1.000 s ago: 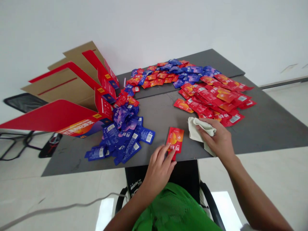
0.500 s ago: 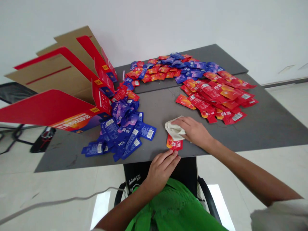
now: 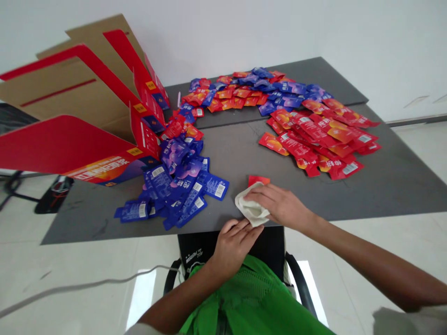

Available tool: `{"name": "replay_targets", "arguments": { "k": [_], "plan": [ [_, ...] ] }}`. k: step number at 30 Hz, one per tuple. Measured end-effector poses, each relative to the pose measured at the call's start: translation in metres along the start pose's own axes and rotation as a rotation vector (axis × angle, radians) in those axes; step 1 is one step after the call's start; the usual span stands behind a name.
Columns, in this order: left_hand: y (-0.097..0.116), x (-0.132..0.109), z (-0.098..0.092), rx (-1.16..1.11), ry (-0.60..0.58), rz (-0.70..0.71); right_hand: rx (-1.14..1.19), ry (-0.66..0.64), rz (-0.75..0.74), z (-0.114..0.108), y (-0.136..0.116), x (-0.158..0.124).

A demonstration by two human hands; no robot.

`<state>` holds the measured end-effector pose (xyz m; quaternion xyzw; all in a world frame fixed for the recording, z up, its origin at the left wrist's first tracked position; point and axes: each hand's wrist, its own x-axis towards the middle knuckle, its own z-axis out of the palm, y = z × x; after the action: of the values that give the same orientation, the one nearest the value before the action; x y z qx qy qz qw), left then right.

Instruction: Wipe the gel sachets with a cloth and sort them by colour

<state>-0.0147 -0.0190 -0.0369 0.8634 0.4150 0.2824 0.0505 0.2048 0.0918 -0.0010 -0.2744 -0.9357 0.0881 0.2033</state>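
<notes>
Plain packing workroom, by look of it: bare white wall [image 3: 279, 28], glossy pale floor [image 3: 87, 265], grey table [image 3: 384, 186] heaped with sachets [image 3: 314, 139], open cartons [image 3: 63, 93] alongside.

The person wears a bright green garment [image 3: 254, 302] of open mesh, dotted all over with small holes and creased into soft folds. A pale, whitish sleeve [image 3: 408, 321] covers the right upper arm, its hem loose and wrinkled. A sliver of the same pale cloth [image 3: 138, 329] shows on the left arm. Both forearms, the left hand [image 3: 234, 239] and the right hand [image 3: 282, 207] are bare.
</notes>
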Motion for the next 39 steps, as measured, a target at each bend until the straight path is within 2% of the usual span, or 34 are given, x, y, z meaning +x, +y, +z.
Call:
{"name": "replay_targets", "arguments": {
  "k": [5,7,9,11,12,14,16,18,21,23,26,29,31,39],
  "plan": [
    [-0.002,-0.001,0.001,-0.02,0.012,0.006,-0.141,0.022,0.185,-0.011,0.062,0.034],
    [-0.001,-0.001,0.001,-0.018,0.002,-0.007,-0.178,0.094,0.22,-0.021,0.074,0.043],
    [-0.001,-0.001,0.002,-0.023,0.006,-0.014,-0.171,0.203,0.212,-0.029,0.068,0.041],
    [0.0,0.0,0.003,-0.031,0.025,-0.013,-0.129,0.255,0.162,-0.032,0.047,0.03],
    [0.0,0.0,0.003,-0.035,0.037,-0.015,-0.103,0.24,0.121,-0.031,0.033,0.022],
    [0.0,0.0,0.005,-0.046,0.042,-0.029,-0.062,0.132,0.022,-0.025,0.007,0.007],
    [0.0,0.0,0.005,-0.053,0.026,-0.045,-0.027,0.044,-0.052,-0.015,-0.007,-0.003],
    [0.0,0.0,0.005,-0.049,0.013,-0.045,-0.008,0.01,-0.044,-0.006,-0.002,-0.003],
    [0.0,0.0,0.003,-0.05,0.029,-0.026,-0.065,0.016,0.096,-0.003,0.033,0.012],
    [0.001,0.002,0.0,-0.056,0.039,-0.02,-0.127,0.058,0.18,-0.01,0.059,0.025],
    [0.003,0.008,-0.005,-0.058,0.034,-0.028,-0.164,0.24,0.263,-0.024,0.079,0.033],
    [0.005,0.019,-0.009,-0.05,0.004,-0.068,-0.138,0.463,0.309,-0.031,0.074,0.025],
    [0.007,0.029,-0.008,-0.017,-0.015,-0.116,-0.112,0.554,0.318,-0.03,0.067,0.016],
    [0.021,0.064,0.0,0.145,-0.135,-0.359,-0.072,0.691,0.393,-0.026,0.069,0.007]
  ]
}}
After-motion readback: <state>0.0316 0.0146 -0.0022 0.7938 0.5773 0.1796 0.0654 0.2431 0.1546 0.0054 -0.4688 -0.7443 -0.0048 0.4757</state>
